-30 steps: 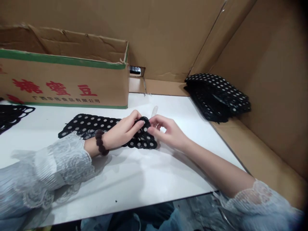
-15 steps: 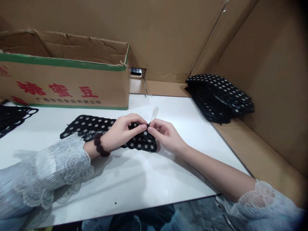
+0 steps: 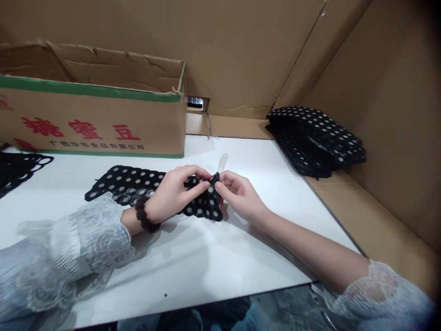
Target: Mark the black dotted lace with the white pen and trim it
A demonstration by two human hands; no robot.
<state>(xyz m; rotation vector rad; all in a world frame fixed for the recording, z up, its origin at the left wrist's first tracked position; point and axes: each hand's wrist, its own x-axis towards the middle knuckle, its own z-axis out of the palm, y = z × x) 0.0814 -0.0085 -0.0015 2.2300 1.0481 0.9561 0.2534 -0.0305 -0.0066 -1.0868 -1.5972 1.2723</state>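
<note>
Head view | dotted black strip (image 3: 119, 178), frame centre; its right end has just bunched narrower, seemingly better gathered for finger work | left hand (image 3: 172, 194) and right hand (image 3: 245, 198) both pinching that end, fingertips nearly meeting

The right end of the dotted sheet (image 3: 212, 204) has drawn slightly toward the near edge of the table (image 3: 165, 271), bunching narrower.

Head cam, looking forward and down
Just the one view, pretty close over the white table (image 3: 262, 257), facing the cardboard wall (image 3: 241, 50).
</note>
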